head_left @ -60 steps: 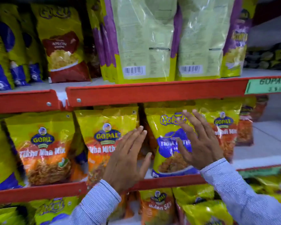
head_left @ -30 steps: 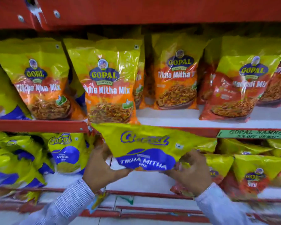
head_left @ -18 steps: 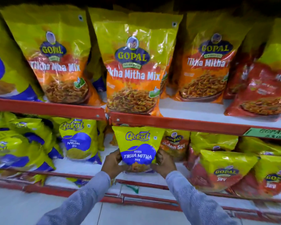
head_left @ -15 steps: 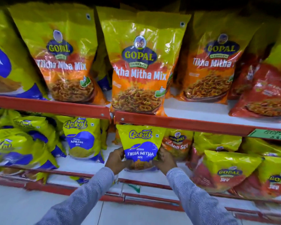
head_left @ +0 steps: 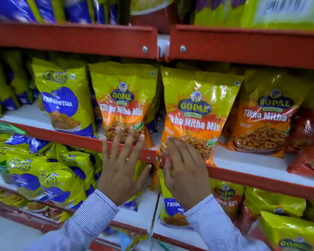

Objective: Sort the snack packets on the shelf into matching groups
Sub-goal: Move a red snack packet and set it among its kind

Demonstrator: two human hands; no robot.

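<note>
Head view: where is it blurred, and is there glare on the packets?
Head view: motion blur smears the lower-left yellow-blue packets and the right hand; glare streaks the middle Gopal Tikha Mitha Mix packet; wide-angle distortion bows the red shelf edge; the left hand is sharper.

Red metal shelf with a white deck (head_left: 234,163) holds upright packets: a yellow-and-blue plastic snack pouch (head_left: 65,100) on the left, then three orange-and-yellow Gopal Tikha Mitha Mix bags (head_left: 194,113) side by side.

Gokul packet (head_left: 65,104) left of Gopal packets (head_left: 192,116), same shelf (head_left: 261,176)
</note>
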